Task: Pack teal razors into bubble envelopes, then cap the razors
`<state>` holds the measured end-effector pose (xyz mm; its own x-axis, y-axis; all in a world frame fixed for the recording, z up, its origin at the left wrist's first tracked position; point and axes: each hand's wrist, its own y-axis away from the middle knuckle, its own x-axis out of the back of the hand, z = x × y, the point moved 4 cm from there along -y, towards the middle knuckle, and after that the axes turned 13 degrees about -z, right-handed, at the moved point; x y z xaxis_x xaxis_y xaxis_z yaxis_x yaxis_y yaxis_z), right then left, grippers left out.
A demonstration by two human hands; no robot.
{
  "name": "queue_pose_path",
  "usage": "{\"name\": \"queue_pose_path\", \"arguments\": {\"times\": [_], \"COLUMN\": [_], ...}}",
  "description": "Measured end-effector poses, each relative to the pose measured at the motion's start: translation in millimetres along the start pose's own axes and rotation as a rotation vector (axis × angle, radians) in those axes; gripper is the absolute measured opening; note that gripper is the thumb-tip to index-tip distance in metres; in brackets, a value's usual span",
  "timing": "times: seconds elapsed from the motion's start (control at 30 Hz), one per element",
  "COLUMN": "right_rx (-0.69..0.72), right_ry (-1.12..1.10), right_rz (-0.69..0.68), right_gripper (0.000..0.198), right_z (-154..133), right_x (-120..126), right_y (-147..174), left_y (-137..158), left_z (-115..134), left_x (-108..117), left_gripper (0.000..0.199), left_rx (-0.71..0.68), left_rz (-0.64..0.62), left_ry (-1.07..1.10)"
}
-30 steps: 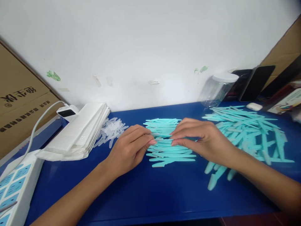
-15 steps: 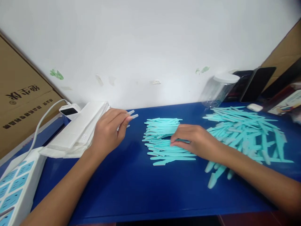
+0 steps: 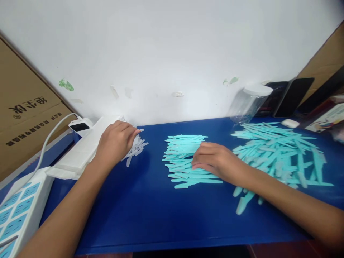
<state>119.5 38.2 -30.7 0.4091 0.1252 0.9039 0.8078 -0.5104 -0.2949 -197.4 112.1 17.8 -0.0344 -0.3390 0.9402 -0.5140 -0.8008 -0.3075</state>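
Turquoise eyebrow razors (image 3: 185, 141) lie side by side in a neat row mid-table. My right hand (image 3: 212, 157) is over the row's right part, thumb and fingers pinched together on a razor there; the hand hides most of it. Off to the left, my left hand (image 3: 116, 139) has thumb and fingers closed on a small clear blade cap (image 3: 141, 130), whose tip sticks out. Just below and beside that hand is a small heap of loose clear caps (image 3: 137, 147), partly covered by the hand. A tangled pile of razors (image 3: 279, 154) spreads out at the right, behind my right forearm.
White packets (image 3: 77, 154) lie left, near a power strip (image 3: 34, 200) and a small white device (image 3: 80, 125) with a cable. A clear jar (image 3: 249, 104) with white lid and a dark phone (image 3: 294, 96) stand at back right. Cardboard (image 3: 27, 107) borders the left.
My left hand has moved left and slightly down, uncovering the heap of clear caps; less of what it holds sticks out. My right hand has shifted only slightly left over the row.
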Motion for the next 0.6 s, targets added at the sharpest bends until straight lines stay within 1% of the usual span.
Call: {"name": "queue_pose_path", "arguments": {"times": [0.07,0.13,0.2,0.27,0.37,0.43,0.53,0.6], "right_rx": [0.003,-0.026,-0.064,-0.119,-0.276,-0.386,-0.512,-0.6], "right_ry": [-0.04,-0.076,-0.067,0.0,0.123,0.199,0.257,0.262], "right_rz": [-0.002,0.025,0.082,0.172,0.303,0.356,0.362,0.349], "right_gripper": [0.015,0.015,0.014,0.014,0.018,0.022,0.027,0.027], "right_z": [-1.3,0.2,4.8,12.7,30.2,41.3,54.7,63.9], "right_x": [2.1,8.5,20.9,38.6,66.7,81.3,95.0,101.5], "right_y": [0.2,1.6,5.1,11.2,24.1,32.8,42.7,49.6], "left_y": [-0.8,-1.4,-1.7,-1.6,-0.5,1.1,4.3,5.9], "left_z": [-3.0,-4.7,-5.4,-5.4,-4.2,-4.1,-5.0,-4.4], "left_x": [-5.6,-11.0,-14.9,-16.2,-14.5,-13.4,-13.3,-12.6], "left_gripper": [0.044,0.047,0.049,0.05,0.052,0.051,0.047,0.045], "left_rx": [0.021,0.03,0.039,0.058,0.102,0.151,0.231,0.264], "left_rz": [-0.081,-0.174,-0.267,-0.338,-0.399,-0.437,-0.492,-0.51], "left_ry": [-0.02,-0.044,-0.081,-0.143,-0.238,-0.268,-0.26,-0.243]}}
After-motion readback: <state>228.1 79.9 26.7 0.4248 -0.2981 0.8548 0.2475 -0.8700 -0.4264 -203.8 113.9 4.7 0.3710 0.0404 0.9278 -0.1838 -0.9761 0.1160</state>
